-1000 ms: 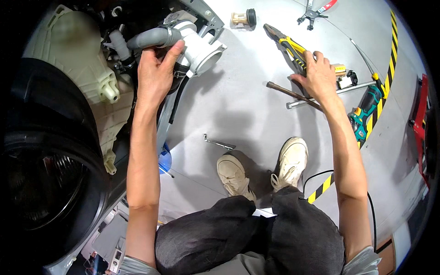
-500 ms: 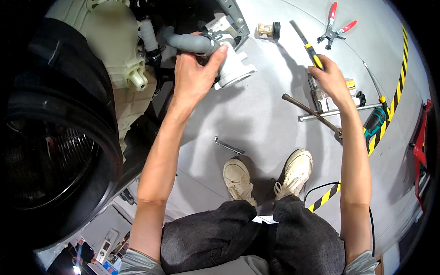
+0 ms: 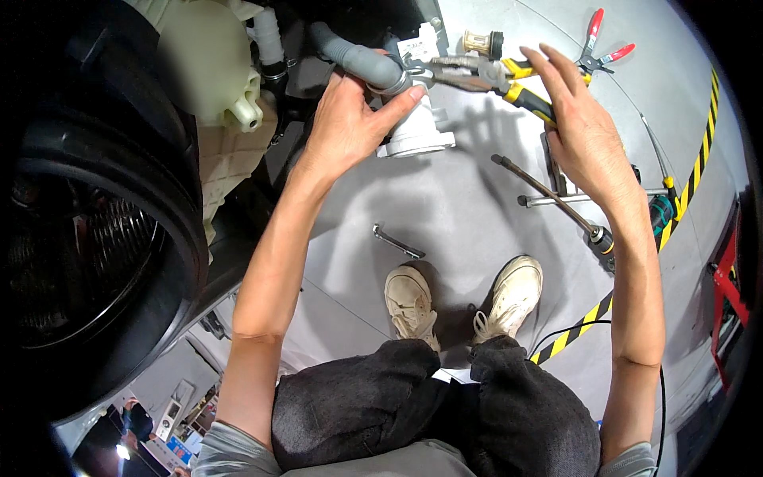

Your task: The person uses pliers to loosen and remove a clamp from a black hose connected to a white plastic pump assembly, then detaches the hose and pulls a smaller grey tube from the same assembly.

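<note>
Two bare hands work beside an opened machine. Left hand point(image 3: 350, 119): thumb and fingers pinch the joint between a grey hose point(image 3: 358, 63) and a white housing point(image 3: 417, 131), held over the floor point(image 3: 469, 191) at the machine's edge. Right hand point(image 3: 588, 131): the fingers lie loosely around the spread handles of yellow-and-black pliers point(image 3: 489, 75); the parted jaws point at the metal clamp point(image 3: 416, 71) on the hose, though contact cannot be told. Markings: pale marks show on the red-handled pliers point(image 3: 592, 58), upper right, too small to read; a blue-and-white card point(image 3: 179, 451), lower left, bears print, likewise illegible. Floor: a beige cylinder with a black cap point(image 3: 483, 42) lies beyond the yellow-and-black pliers; a small silver wrench point(image 3: 397, 242) lies near the pale shoes point(image 3: 513, 286); striped tape point(image 3: 706, 147) curves along the right.
</note>
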The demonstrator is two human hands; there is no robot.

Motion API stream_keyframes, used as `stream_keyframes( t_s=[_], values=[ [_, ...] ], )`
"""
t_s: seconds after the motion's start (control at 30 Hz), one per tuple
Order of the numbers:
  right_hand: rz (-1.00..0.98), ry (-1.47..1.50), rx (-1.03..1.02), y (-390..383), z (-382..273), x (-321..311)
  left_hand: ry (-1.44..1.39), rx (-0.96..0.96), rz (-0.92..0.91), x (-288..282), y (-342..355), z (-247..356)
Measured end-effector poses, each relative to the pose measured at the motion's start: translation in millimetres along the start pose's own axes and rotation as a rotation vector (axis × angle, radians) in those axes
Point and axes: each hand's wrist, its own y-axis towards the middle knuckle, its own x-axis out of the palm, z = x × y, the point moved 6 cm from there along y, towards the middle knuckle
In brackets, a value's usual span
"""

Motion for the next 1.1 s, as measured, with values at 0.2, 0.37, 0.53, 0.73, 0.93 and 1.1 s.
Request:
stream_keyframes(
  t_s=[0.2,0.37,0.53,0.73,0.93,1.1],
  values=[
    [-0.030,-0.121,-0.032,16,3,-2,0.145,0.097,0.025,1,1,-1],
    [-0.097,-0.176,-0.063,18,5,-8,0.168,0.096,0.021,4,0,2],
    [-0.097,-0.200,-0.113,22,-2,-14,0.204,0.182,0.018,6,1,3],
    [-0.133,-0.241,-0.058,28,-9,-15,0.212,0.146,0.012,8,1,1],
    [-0.108,-0.259,-0.178,27,-14,-13,0.224,0.158,0.017,8,3,2],
    [-0.298,-0.276,-0.245,33,-22,-26,0.206,0.159,0.016,10,3,0]
  ],
)
